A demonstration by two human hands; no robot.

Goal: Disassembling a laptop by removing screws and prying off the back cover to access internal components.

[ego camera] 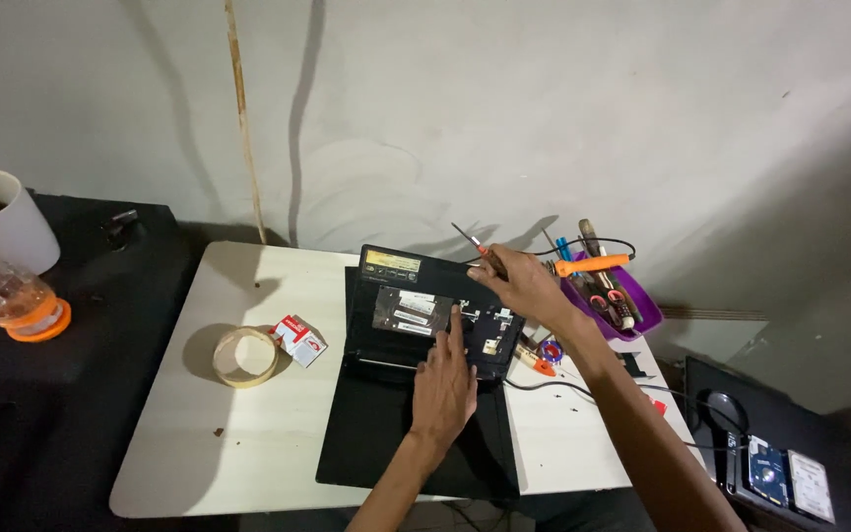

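Laptop [425,325] on the counter [248,424]: my left hand [442,389] lies flat on it, fingers spread; my right hand [522,281], above it, pinches a screwdriver [472,241].

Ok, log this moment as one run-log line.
left hand: flat on opened laptop base | right hand: holds small screwdriver above it | tape roll: left, apart

White desk [248,433]: black mat [386,443] at front edge, tape roll [245,357] and small red-white box [299,341] left, purple tool tray [632,300] right edge.
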